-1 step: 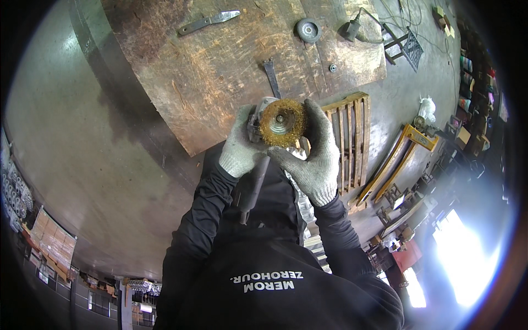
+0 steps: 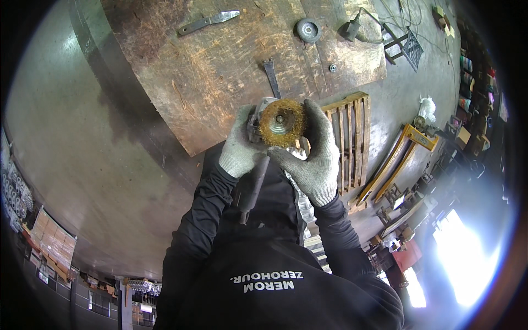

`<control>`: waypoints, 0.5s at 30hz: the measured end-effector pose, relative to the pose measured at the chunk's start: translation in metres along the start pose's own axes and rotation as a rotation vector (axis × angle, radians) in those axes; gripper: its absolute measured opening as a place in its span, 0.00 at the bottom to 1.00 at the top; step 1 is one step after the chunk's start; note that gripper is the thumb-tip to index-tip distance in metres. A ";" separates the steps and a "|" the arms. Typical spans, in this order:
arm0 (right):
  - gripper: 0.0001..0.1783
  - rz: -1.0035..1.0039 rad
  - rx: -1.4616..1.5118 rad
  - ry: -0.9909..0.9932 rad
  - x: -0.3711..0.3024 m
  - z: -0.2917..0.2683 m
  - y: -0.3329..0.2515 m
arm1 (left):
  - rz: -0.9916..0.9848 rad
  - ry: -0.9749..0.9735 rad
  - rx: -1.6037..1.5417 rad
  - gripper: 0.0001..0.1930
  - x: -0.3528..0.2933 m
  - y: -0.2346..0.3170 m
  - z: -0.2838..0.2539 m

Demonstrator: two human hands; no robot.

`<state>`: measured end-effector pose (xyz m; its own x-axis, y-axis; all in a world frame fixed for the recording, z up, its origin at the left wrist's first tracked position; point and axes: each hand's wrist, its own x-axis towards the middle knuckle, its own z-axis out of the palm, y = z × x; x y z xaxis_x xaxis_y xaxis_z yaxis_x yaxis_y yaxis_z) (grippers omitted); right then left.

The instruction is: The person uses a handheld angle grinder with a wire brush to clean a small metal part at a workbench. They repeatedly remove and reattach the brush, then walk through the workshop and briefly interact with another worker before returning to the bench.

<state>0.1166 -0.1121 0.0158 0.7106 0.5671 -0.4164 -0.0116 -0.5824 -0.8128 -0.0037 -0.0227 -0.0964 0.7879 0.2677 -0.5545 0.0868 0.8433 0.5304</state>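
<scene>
In both gloved hands, just past the near edge of the board, is an angle grinder (image 2: 253,187) with a dark body pointing back toward me. A round brass-coloured wire wheel brush (image 2: 282,124) faces up at its head. My left hand (image 2: 240,137) is closed around the grinder's head, left of the brush. My right hand (image 2: 318,157) curls around the brush's right side, thumb below it and fingers along its edge. Just beyond the brush, a flat dark spanner (image 2: 271,76) lies on the worn wooden board (image 2: 214,82).
On the board lie a grey flat-bladed tool (image 2: 209,23), a round grey disc (image 2: 308,30), a small metal nut (image 2: 333,68) and a dark corded object (image 2: 351,30). A wooden pallet (image 2: 360,137) stands right of my hands, with a yellow pallet jack (image 2: 393,165) beyond.
</scene>
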 end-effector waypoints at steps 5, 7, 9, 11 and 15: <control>0.50 -0.044 -0.034 0.028 -0.001 0.002 0.001 | -0.017 -0.096 -0.389 0.42 0.002 0.007 0.007; 0.50 -0.033 -0.047 0.039 -0.002 0.003 0.001 | -0.128 0.063 -0.035 0.43 0.001 0.015 0.010; 0.50 -0.019 -0.038 0.054 -0.002 0.003 0.000 | -0.272 0.209 -0.235 0.43 0.002 0.019 0.016; 0.50 0.004 0.000 0.077 -0.002 0.004 0.000 | -0.320 0.257 -0.369 0.42 0.002 0.020 0.018; 0.50 -0.013 -0.042 0.064 -0.001 0.004 -0.001 | -0.107 0.016 -0.395 0.40 0.004 0.011 0.010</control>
<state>0.1128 -0.1102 0.0154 0.7543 0.5371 -0.3774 0.0269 -0.5997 -0.7998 0.0066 -0.0165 -0.0862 0.7775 0.1732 -0.6045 -0.0756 0.9801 0.1836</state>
